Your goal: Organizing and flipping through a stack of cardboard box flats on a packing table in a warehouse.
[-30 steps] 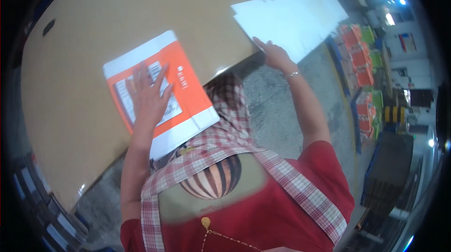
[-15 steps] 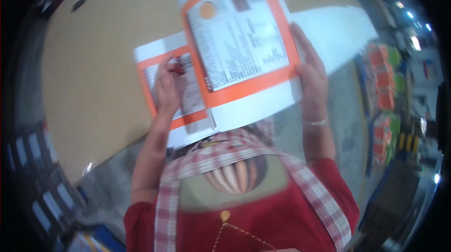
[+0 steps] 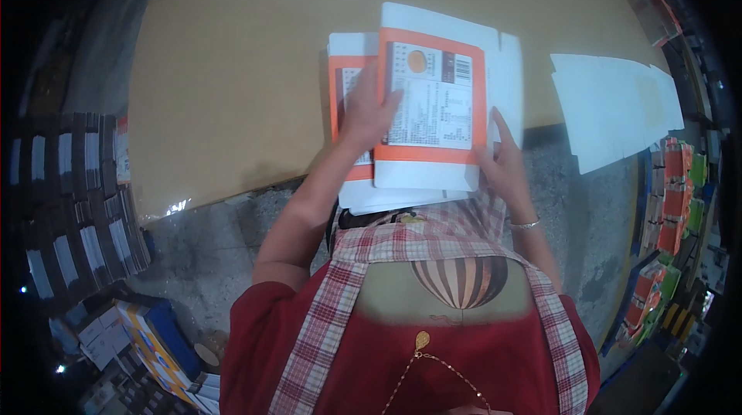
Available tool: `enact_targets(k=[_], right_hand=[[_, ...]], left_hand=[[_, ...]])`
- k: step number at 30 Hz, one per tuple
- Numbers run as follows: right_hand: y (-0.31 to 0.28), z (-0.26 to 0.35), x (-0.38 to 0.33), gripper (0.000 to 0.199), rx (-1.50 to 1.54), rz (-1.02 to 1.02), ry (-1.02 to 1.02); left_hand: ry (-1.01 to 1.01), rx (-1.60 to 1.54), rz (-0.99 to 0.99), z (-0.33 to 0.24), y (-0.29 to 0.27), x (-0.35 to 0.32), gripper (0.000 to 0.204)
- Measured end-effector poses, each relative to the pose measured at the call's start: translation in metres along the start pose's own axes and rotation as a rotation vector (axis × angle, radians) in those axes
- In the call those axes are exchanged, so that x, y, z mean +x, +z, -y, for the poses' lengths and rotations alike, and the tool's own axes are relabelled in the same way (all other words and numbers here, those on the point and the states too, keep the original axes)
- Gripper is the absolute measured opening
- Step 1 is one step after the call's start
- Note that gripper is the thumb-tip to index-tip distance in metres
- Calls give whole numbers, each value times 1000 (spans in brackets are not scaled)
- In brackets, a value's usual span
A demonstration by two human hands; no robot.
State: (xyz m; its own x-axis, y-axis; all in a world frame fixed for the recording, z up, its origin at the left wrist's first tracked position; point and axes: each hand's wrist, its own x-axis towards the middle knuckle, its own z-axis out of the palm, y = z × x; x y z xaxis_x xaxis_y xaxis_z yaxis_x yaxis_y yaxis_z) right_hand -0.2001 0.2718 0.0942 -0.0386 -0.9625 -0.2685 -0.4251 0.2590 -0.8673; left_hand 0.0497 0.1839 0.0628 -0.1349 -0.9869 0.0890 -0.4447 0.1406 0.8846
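Observation:
Two flat orange-and-white cartons lie stacked at the near edge of a tan table (image 3: pixel 232 83). The upper carton (image 3: pixel 433 106) shows a printed white panel and overlaps the lower carton (image 3: pixel 344 75), which peeks out at the left. My left hand (image 3: pixel 369 110) rests flat with spread fingers on the left edge of the upper carton and over the lower one. My right hand (image 3: pixel 502 164) holds the upper carton's lower right corner, a bracelet at the wrist.
A stack of white flat carton blanks (image 3: pixel 614 110) lies at the table's right edge. Orange packs (image 3: pixel 672 206) are stacked on the floor at right. Dark bundled stacks (image 3: pixel 69 206) and boxes (image 3: pixel 147 338) stand at left. Grey floor lies below.
My right hand brought a second carton from the right and lowered it onto the first one. My left hand shifted from the first carton to the new carton's left edge.

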Motion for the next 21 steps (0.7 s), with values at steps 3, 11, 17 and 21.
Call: enact_targets(k=[3, 11, 17, 21], right_hand=[[3, -1, 0, 71, -201, -70, -25], [35, 13, 4, 73, -355, 55, -288], [54, 19, -2, 75, -671, 70, -253], [18, 9, 21, 64, -726, -98, -298]], left_hand=[[57, 590, -163, -15, 7, -15, 77], [-10, 248, -119, -12, -37, -21, 83], [14, 867, 43, -23, -27, -9, 75], [142, 705, 119, -10, 14, -2, 61]])
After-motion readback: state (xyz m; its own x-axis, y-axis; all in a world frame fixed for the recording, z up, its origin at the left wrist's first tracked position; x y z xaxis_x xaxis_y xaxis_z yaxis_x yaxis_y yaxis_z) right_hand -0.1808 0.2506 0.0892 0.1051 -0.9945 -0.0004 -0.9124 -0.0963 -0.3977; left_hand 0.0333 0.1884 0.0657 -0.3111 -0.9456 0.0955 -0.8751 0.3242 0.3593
